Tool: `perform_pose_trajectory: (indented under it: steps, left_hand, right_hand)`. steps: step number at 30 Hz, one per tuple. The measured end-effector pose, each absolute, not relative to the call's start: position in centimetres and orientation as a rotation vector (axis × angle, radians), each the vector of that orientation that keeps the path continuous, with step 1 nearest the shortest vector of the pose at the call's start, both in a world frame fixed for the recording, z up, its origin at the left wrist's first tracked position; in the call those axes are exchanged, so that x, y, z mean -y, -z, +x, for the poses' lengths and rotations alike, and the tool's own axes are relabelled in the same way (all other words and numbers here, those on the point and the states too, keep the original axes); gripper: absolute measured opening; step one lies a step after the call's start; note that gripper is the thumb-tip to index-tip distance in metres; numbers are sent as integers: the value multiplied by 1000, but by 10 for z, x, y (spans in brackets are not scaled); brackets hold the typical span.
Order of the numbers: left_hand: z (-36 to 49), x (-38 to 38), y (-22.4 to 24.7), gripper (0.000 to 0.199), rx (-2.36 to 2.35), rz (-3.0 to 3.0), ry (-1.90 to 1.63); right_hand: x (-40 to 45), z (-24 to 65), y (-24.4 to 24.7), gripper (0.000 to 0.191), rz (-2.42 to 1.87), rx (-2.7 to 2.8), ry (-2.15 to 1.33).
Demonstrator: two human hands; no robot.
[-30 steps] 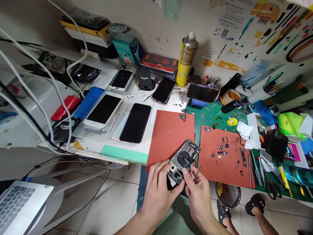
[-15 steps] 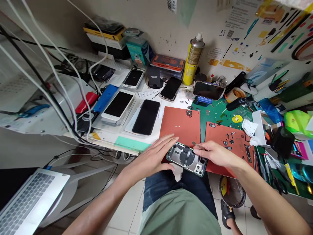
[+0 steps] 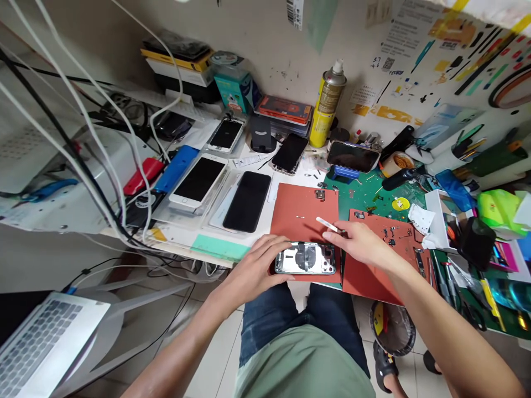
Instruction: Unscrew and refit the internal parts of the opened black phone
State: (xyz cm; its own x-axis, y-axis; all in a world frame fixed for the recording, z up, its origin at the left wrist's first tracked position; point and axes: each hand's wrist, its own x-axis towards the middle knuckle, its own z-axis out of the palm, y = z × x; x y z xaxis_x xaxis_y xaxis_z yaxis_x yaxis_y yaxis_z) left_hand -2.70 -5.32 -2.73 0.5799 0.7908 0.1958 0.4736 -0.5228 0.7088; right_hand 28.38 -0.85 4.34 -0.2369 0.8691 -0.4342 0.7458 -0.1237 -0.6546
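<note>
The wall (image 3: 274, 38) bears a handwritten "37" (image 3: 376, 62), a QR code (image 3: 388, 64) and a barcode label (image 3: 295, 13), other print being illegible.

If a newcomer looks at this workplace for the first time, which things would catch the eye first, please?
Probably the opened phone, its inside facing up, which the left hand grips at one end near the front edge of the left reddish mat. The right hand holds a slim white-ended tool beside it. Next may come the tall yellow spray can, upright at the back near the wall.
</note>
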Motion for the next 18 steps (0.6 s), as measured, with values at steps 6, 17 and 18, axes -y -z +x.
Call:
perform_pose_trajectory:
  steps: [6,17,18]
  left_hand:
    - [-30,56,41,55,-1004,2368,-727]
    - [-27,55,47,51,-981,2461,-780]
    - [-27,56,47,51,-987,2457,-768]
  right_hand:
    - [48,300,-51,33,-2159,1851,-570]
    - [18,263,-3,21,-2484,1876,-221]
    - [14,263,-2,22,-2481,1880,-218]
